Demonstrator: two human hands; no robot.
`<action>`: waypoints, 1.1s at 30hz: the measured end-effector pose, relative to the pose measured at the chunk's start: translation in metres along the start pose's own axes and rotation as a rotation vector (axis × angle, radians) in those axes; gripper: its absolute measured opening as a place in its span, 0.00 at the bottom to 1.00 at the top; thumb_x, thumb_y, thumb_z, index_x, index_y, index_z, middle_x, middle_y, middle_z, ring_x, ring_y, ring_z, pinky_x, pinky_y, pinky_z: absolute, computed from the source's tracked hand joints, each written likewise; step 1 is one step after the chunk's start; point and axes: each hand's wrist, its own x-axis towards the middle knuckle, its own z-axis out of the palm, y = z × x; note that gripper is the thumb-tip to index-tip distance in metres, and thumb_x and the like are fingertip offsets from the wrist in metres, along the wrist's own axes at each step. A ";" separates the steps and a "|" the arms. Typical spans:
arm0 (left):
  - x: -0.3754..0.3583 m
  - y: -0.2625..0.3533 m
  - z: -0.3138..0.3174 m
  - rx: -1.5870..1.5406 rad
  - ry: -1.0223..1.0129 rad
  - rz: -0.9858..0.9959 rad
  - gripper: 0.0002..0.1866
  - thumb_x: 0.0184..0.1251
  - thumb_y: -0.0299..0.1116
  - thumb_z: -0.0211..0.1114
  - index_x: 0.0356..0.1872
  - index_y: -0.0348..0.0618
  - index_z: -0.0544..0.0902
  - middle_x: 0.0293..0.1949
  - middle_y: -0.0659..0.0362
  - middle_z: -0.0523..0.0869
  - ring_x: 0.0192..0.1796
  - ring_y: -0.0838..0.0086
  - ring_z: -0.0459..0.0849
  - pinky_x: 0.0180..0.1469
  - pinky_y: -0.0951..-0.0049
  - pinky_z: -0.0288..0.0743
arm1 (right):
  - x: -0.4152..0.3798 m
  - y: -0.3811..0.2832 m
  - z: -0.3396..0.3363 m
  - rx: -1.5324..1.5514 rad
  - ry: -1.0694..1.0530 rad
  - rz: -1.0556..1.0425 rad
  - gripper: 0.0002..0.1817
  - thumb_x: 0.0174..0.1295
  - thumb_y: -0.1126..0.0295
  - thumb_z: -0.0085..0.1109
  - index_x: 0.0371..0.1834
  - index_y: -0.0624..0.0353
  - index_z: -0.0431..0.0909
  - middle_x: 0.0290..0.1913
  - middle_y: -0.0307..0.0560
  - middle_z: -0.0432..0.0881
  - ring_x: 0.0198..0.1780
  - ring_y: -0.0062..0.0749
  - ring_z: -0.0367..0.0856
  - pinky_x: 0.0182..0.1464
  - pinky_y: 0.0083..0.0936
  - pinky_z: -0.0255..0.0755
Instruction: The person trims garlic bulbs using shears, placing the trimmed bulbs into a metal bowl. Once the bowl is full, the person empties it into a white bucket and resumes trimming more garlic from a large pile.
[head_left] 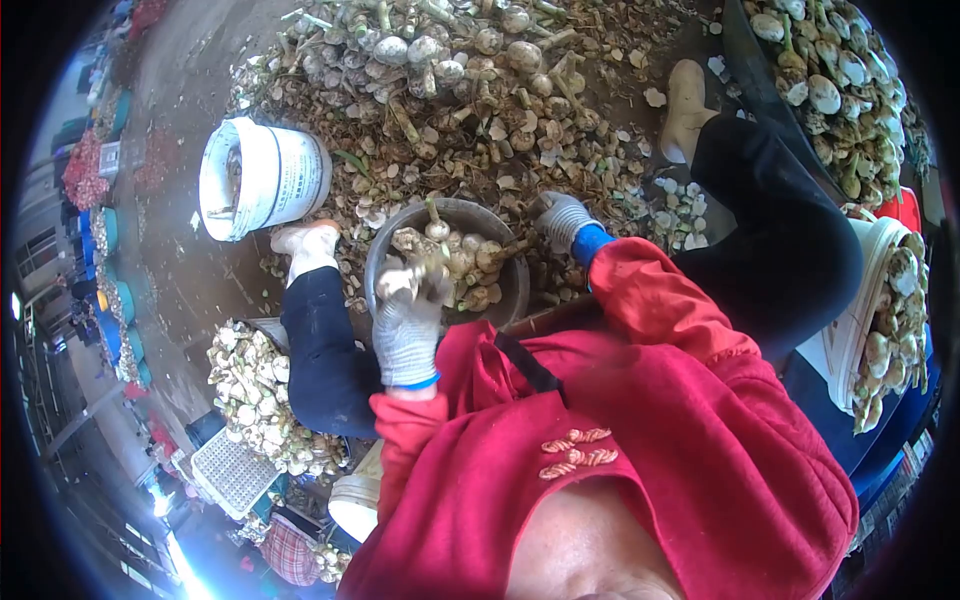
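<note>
Curled around a pale garlic bulb [397, 281], the gloved left hand [408, 325] is at the left rim of a dark basin [516, 300], its fingertips blurred. The gloved right hand [564, 222] is just beyond the basin's right side, fingers bent; whether it grips anything, I cannot tell. More bulbs [462, 257] lie inside the basin, some with stalks. Beyond spreads a large garlic heap [440, 60] with loose peelings [500, 160]. A white bucket [290, 178] lies tilted at far left, near the left foot [306, 240].
</note>
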 end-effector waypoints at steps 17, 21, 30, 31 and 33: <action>0.327 -0.050 0.020 2.612 0.120 -0.171 0.25 0.50 0.44 0.70 0.49 0.44 0.78 0.47 0.47 0.82 0.48 0.56 0.83 0.51 0.60 0.78 | -0.020 -0.091 -0.003 0.637 0.163 0.127 0.12 0.48 0.78 0.62 0.38 0.61 0.79 0.30 0.40 0.79 0.30 0.25 0.76 0.34 0.24 0.72; 0.297 -0.054 0.025 2.511 0.081 -0.226 0.21 0.52 0.42 0.70 0.46 0.44 0.81 0.49 0.50 0.82 0.48 0.57 0.83 0.51 0.61 0.77 | -0.016 -0.085 -0.004 0.629 0.142 0.141 0.14 0.48 0.78 0.61 0.40 0.60 0.79 0.31 0.40 0.79 0.30 0.26 0.76 0.34 0.24 0.72; 0.179 0.160 -0.005 1.511 0.333 0.824 0.16 0.45 0.14 0.65 0.37 0.39 0.80 0.29 0.66 0.81 0.31 0.80 0.78 0.38 0.80 0.74 | -0.005 -0.067 0.003 0.686 0.230 0.194 0.15 0.48 0.77 0.62 0.41 0.61 0.80 0.33 0.40 0.82 0.32 0.26 0.78 0.36 0.24 0.73; 0.180 0.201 -0.002 1.590 0.488 0.829 0.16 0.46 0.15 0.65 0.39 0.39 0.80 0.31 0.64 0.81 0.34 0.79 0.79 0.39 0.78 0.75 | -0.003 -0.066 0.002 0.675 0.232 0.178 0.15 0.48 0.77 0.62 0.41 0.61 0.80 0.32 0.40 0.81 0.32 0.25 0.77 0.35 0.24 0.73; 0.178 0.229 0.021 1.924 0.871 0.891 0.17 0.49 0.17 0.66 0.43 0.39 0.80 0.36 0.60 0.82 0.39 0.77 0.81 0.42 0.75 0.76 | -0.005 -0.070 0.003 0.708 0.264 0.157 0.12 0.47 0.76 0.64 0.37 0.60 0.80 0.32 0.40 0.83 0.33 0.26 0.79 0.39 0.24 0.74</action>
